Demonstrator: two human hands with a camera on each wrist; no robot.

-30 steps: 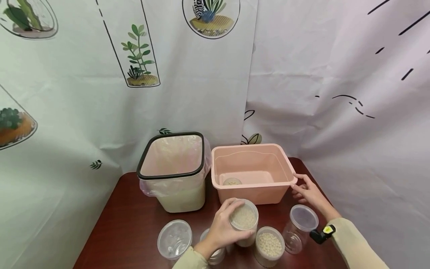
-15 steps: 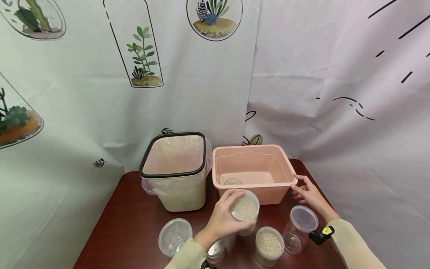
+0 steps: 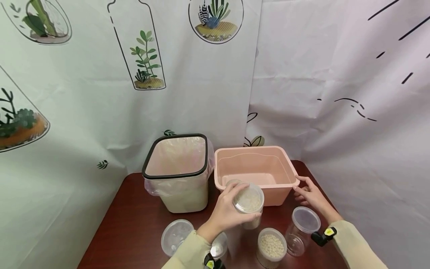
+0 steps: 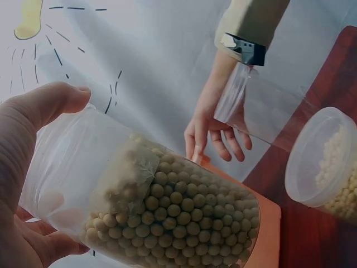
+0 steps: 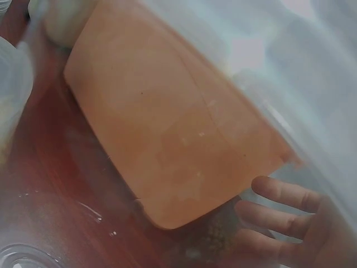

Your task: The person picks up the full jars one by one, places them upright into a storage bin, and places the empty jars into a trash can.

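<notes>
My left hand (image 3: 223, 212) grips a clear lidded jar (image 3: 249, 203) near its top, thumb and fingers round the lid end. In the left wrist view the jar (image 4: 178, 209) is tilted and partly filled with round tan beans. It overlaps the front rim of a pink plastic basin (image 3: 277, 197) in the head view. At the basin's front right corner, my right hand (image 3: 310, 194) pinches the rim between thumb and index finger. Inside the basin, the top of another round container (image 3: 233, 182) shows, mostly hidden behind my left hand.
A bin (image 3: 184, 198) with a black rim and plastic liner stands left of the basin. On the dark red table (image 3: 124, 224) are a jar of pale round beans (image 3: 271, 246), an empty-looking clear jar (image 3: 304, 224) and a clear container (image 3: 176, 235). Another jar (image 3: 219, 244) is partly behind my left sleeve.
My left hand has lifted the jar of beans up and forward from among the other jars to the basin's front rim. My right hand stays at the basin corner.
</notes>
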